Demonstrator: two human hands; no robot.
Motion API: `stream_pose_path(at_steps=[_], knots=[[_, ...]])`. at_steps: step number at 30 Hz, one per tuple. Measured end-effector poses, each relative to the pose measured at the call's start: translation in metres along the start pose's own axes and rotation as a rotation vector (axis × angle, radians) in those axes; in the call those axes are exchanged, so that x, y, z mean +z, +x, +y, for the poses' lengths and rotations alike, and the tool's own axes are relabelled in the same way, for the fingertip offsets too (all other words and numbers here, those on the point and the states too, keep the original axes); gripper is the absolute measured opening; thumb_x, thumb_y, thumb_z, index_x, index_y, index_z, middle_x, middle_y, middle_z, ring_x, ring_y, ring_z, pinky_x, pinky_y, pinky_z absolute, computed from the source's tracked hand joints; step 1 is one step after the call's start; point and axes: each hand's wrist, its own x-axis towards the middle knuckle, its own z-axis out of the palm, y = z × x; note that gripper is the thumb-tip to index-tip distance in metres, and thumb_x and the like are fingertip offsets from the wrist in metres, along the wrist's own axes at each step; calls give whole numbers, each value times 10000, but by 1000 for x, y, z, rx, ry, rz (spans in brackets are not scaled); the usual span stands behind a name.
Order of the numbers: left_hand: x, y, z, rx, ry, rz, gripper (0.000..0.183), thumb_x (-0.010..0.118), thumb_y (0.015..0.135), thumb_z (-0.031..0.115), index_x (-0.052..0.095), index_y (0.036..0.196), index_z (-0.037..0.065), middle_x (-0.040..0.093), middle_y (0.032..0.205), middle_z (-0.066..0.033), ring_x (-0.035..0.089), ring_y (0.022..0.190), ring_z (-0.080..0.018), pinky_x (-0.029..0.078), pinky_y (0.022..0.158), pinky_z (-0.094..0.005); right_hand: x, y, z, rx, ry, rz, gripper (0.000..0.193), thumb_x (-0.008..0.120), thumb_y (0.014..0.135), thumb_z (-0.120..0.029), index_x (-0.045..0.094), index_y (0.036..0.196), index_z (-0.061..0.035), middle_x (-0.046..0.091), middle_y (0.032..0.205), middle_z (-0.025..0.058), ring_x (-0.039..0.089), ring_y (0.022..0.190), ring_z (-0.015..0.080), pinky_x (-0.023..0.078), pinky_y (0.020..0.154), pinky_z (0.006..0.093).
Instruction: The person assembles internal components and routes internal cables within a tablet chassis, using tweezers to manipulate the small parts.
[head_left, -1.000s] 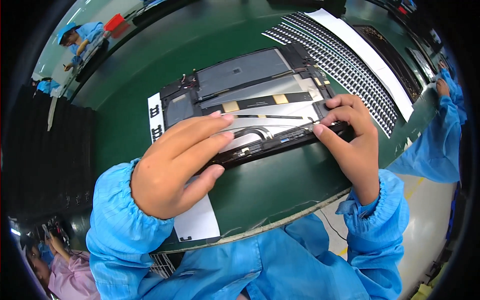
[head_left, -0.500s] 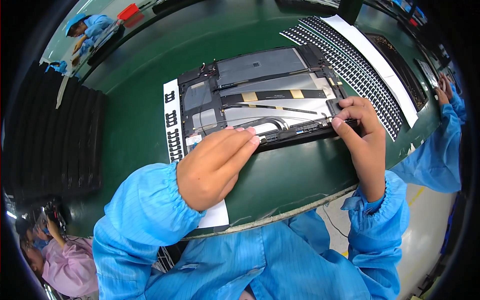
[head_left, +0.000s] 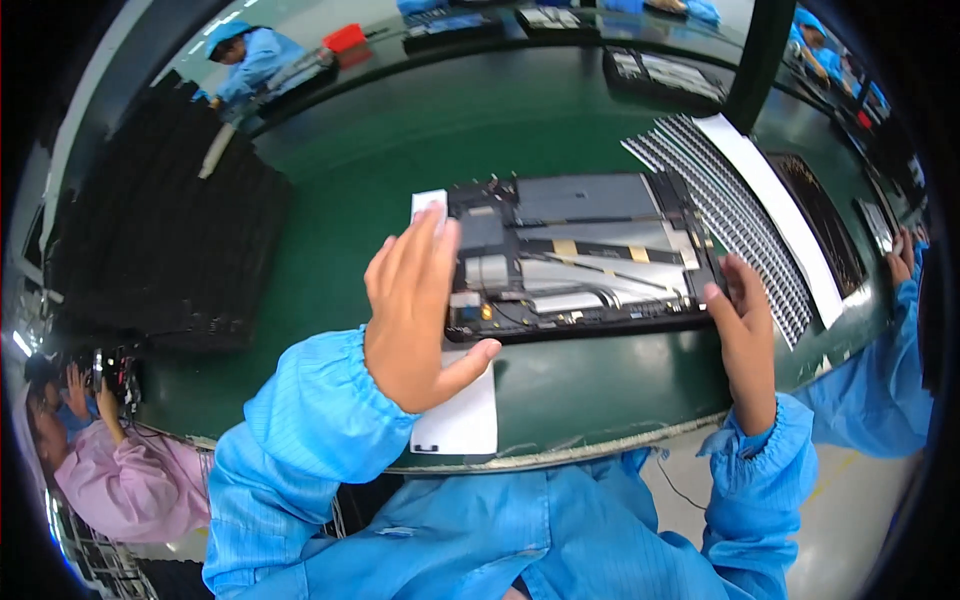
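On the green table lies an opened flat electronic device [head_left: 590, 275], a black frame with grey panels, dark cables and tan tape strips inside. My left hand [head_left: 415, 310] is spread over its left edge, thumb apart, holding nothing. At the device's right edge, my right hand [head_left: 745, 320] rests with its thumb on the near corner and fingers curled round the side. A white sheet [head_left: 455, 410] with a small black piece on it shows below my left hand. Its upper end sticks out beyond the fingers; the middle is hidden.
Strips of small black pieces [head_left: 740, 220] and a white paper strip [head_left: 775, 220] lie at the right, beside a dark tray [head_left: 820, 215]. A tall stack of black trays [head_left: 170, 230] stands left. Another opened device [head_left: 665, 78] lies farther back. Other people sit around.
My left hand has lifted off the device's near edge and opened over its left side. My right hand stays at the right edge. The view has shifted, showing more of the far tables.
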Motion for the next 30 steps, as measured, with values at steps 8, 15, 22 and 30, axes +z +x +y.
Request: stream_pose_path(at_steps=[8, 15, 22, 30], knots=[[26, -38, -18, -174, -165, 85, 740, 654, 682, 264, 310, 1271, -23, 217, 1314, -298, 179, 1248, -406, 163, 993, -439, 28, 6, -16, 9, 55, -25, 474, 616, 755, -201, 458, 1134, 36, 491, 1095, 150, 463, 1012, 222, 337, 891, 295], [-76, -12, 3, 10, -45, 532, 737, 738, 589, 202, 393, 1212, 8, 202, 1317, -294, 216, 1218, -444, 220, 971, -464, 30, 38, -110, -316, 448, -50, 458, 453, 842, -235, 399, 1171, 79, 437, 1178, 163, 407, 1102, 198, 259, 956, 292], [-178, -26, -28, 191, 569, 1036, 715, 589, 663, 595, 416, 1064, 29, 383, 1139, -199, 388, 1129, -354, 309, 943, -443, 100, 91, -246, -607, 510, -326, 443, 476, 841, -274, 444, 1163, 28, 470, 1152, 124, 440, 1072, 195, 255, 958, 291], [-251, -34, -46, 69, 760, 1042, 449, 656, 693, 295, 473, 1011, 35, 464, 992, -120, 444, 992, -269, 236, 980, -464, 287, 150, -374, -591, 1148, -635, 183, 603, 714, -51, 581, 866, 49, 596, 833, 99, 553, 770, 163, 420, 731, 257]])
